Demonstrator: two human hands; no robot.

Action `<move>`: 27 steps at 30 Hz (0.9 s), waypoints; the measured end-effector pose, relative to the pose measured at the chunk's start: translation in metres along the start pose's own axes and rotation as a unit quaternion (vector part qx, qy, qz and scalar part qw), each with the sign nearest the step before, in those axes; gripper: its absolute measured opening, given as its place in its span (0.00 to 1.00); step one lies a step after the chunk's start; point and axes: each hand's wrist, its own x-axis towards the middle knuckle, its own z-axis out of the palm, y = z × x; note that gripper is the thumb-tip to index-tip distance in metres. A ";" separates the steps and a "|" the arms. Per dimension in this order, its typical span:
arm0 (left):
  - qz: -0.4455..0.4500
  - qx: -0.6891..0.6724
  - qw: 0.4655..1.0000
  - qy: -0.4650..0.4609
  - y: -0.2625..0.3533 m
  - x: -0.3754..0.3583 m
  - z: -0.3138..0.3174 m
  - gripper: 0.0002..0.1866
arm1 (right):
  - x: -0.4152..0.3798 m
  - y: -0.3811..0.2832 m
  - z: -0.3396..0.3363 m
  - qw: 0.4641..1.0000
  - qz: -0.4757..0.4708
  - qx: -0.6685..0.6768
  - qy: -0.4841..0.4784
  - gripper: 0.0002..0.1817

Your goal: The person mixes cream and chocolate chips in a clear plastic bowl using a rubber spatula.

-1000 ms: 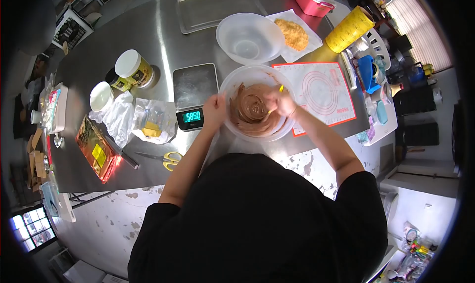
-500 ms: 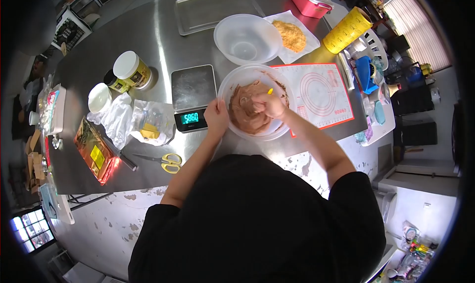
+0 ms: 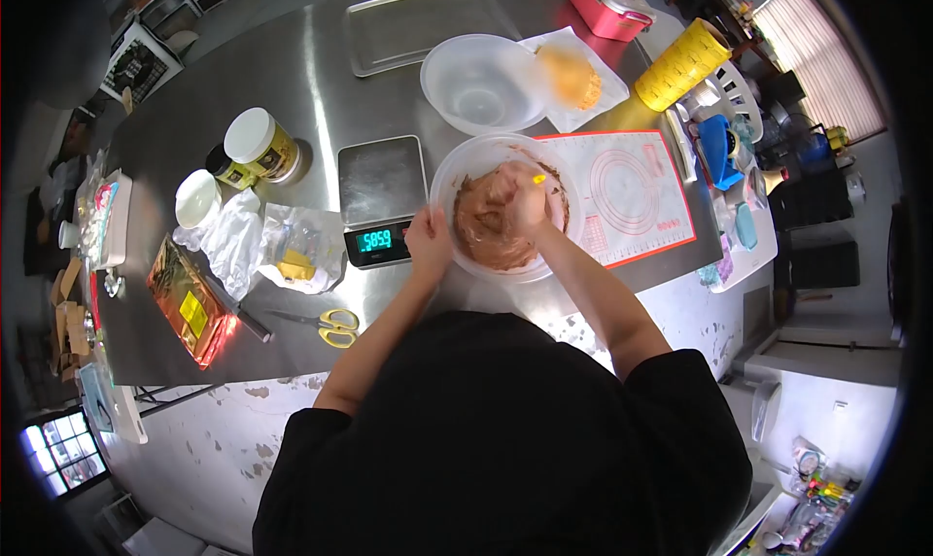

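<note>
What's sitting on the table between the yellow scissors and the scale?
In the head view, only bare steel table lies between the scissors and the scale.

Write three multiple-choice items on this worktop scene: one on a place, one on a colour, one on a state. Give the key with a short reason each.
1. Where does the scale stand relative to the mixing bowl that holds the brown batter?
A. At the person's left of it
B. At the person's right of it
C. Inside it

2. What colour are the handles of the scissors?
A. Red
B. Yellow
C. Blue

3. What is the left hand doing?
A. Lying flat on the scale
B. Lifting the scissors
C. Gripping the mixing bowl's rim

Key:
1 A, the scale sits on the steel table next to the bowl, on the left hand's side.
2 B, both loops show yellow.
3 C, its fingers close on the near rim while the right hand is down in the batter with a yellow-handled tool.
</note>
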 end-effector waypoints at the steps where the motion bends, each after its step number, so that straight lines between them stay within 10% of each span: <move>1: -0.003 -0.005 1.000 0.004 -0.002 -0.001 -0.002 0.10 | -0.004 -0.002 -0.002 1.000 0.003 0.001 -0.002 0.13; 4: 0.003 0.047 0.999 -0.018 0.001 -0.003 -0.006 0.10 | -0.014 -0.037 -0.013 0.931 0.282 0.005 -0.232 0.13; 11: -0.010 0.012 1.000 -0.007 0.021 -0.005 0.002 0.10 | 0.047 -0.064 0.003 0.982 -0.004 -0.188 0.020 0.12; 14: 0.004 0.026 1.000 -0.010 0.011 -0.002 0.001 0.11 | 0.061 -0.028 0.023 0.922 -0.199 -0.283 0.172 0.13; 18: -0.011 0.028 1.000 -0.005 0.016 -0.002 -0.001 0.11 | 0.060 0.015 0.039 0.956 -0.150 -0.212 0.135 0.13; 23: 0.013 0.066 0.997 0.026 0.015 0.004 -0.008 0.11 | 0.038 -0.011 0.048 0.941 0.250 -0.141 -0.177 0.12; 27: -0.012 0.080 0.997 0.020 0.016 0.005 -0.006 0.10 | 0.080 -0.013 0.048 0.955 0.005 -0.294 0.022 0.13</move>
